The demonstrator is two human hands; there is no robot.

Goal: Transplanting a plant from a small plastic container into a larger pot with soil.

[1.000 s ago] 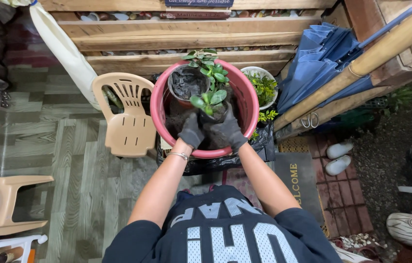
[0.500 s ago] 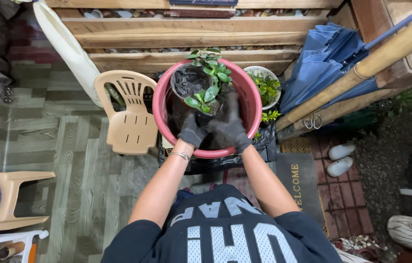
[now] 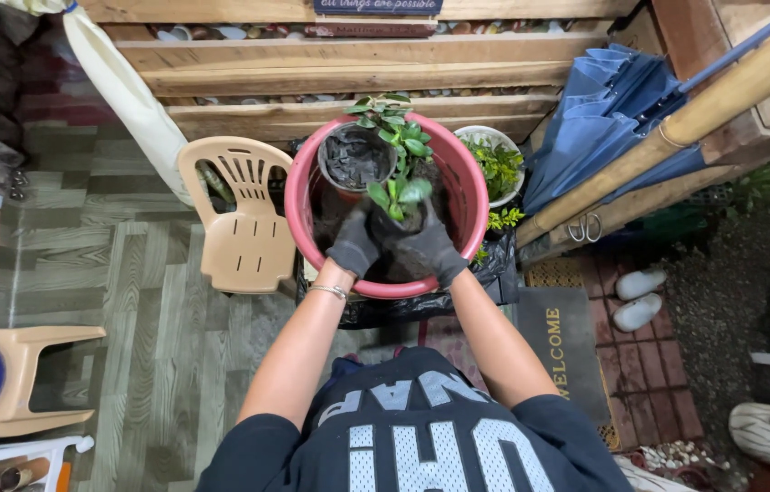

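Head view, frame centre: left hand and right hand, gloved, cup the small plant upright between them inside the pink basin.

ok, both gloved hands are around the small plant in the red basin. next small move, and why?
Probably press soil in around the plant: the left hand and right hand cup its base over dark soil in the red basin, leaves upright. Whether it sits firm cannot be told.

Both gloved hands, left & right, cupped round small green plant inside red tub; dark pot behind.
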